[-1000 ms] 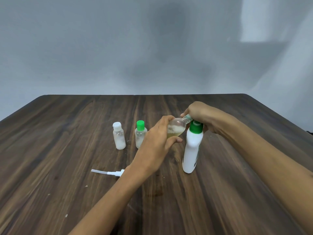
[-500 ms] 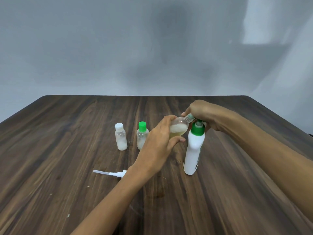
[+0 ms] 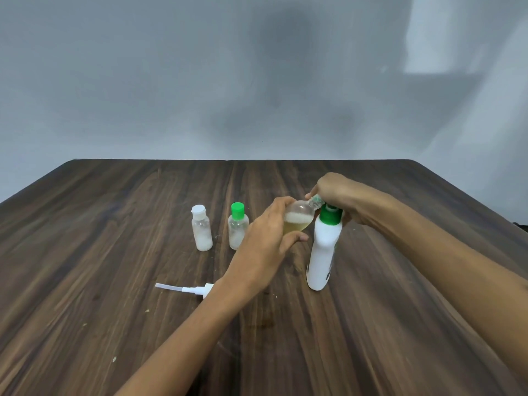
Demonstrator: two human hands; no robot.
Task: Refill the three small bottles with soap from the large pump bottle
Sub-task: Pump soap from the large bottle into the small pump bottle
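My left hand (image 3: 264, 247) grips a small clear bottle (image 3: 298, 220), tilted with its neck up to the right; yellowish soap and foam fill its lower half. My right hand (image 3: 338, 197) pinches that bottle's neck or cap, just behind the green collar of the large white bottle (image 3: 324, 252), which stands upright with its pump removed. Two small bottles stand to the left: one with a white cap (image 3: 201, 231) and one with a green cap (image 3: 237, 225), both holding whitish soap. The white pump head (image 3: 185, 289) lies on the table by my left wrist.
The dark wooden table (image 3: 114, 281) runs to a grey wall behind. A few small crumbs or drops dot the near left surface.
The hands stay on the small bottle. Its foam has shifted slightly and the bottle has rolled a little in my left hand. The view has drifted slightly.
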